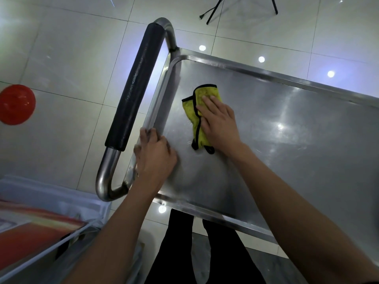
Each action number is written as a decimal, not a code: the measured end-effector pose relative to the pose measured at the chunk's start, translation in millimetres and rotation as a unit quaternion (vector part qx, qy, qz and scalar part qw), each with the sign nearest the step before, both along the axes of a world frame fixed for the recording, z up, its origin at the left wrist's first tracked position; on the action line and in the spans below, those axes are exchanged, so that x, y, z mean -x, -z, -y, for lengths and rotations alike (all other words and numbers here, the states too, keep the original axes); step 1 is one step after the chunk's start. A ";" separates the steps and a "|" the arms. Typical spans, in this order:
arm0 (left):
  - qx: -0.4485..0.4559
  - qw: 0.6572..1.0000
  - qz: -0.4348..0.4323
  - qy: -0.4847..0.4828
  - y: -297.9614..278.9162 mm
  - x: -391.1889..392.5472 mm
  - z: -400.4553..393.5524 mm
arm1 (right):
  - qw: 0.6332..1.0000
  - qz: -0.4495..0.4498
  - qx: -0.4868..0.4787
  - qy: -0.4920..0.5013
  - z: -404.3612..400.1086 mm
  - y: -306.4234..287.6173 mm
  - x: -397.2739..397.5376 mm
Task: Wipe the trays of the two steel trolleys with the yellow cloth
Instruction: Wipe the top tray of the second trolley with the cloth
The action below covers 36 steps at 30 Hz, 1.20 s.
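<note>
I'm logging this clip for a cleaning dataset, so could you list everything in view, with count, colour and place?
trolley tray: 1, steel, centre and right
trolley handle: 1, steel tube with black grip, left end of the tray
cloth: 1, yellow with black edging, flat on the tray near the handle end
round object: 1, red, left edge, on the floor
stand legs: 1 set, black, top of the picture
box: 1, white with red print, bottom left
floor: white glossy tiles
left hand: 1, grips the tray's rim by the handle
right hand: 1, presses flat on the cloth
legs: 2, black trousers, bottom centre
</note>
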<state>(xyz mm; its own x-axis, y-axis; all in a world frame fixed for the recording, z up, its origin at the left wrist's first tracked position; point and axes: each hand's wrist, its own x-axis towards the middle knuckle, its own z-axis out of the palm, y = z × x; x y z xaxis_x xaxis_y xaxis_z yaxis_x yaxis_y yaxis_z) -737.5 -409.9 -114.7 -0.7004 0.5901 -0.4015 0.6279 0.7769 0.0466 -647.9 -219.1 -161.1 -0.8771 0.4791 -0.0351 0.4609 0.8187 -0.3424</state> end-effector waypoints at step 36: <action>0.008 0.998 0.030 0.050 18.5 9.5 -65.0 | 1.000 -0.013 -0.022 -0.004 87.2 15.9 -109.7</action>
<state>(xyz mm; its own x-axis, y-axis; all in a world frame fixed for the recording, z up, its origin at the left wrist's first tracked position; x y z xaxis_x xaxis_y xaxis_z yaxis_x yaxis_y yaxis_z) -747.0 -344.9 -133.2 -0.6129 0.6488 -0.4510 0.6989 0.7114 0.0737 -538.2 -306.3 -177.0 -0.8813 0.4724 0.0090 0.4455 0.8371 -0.3177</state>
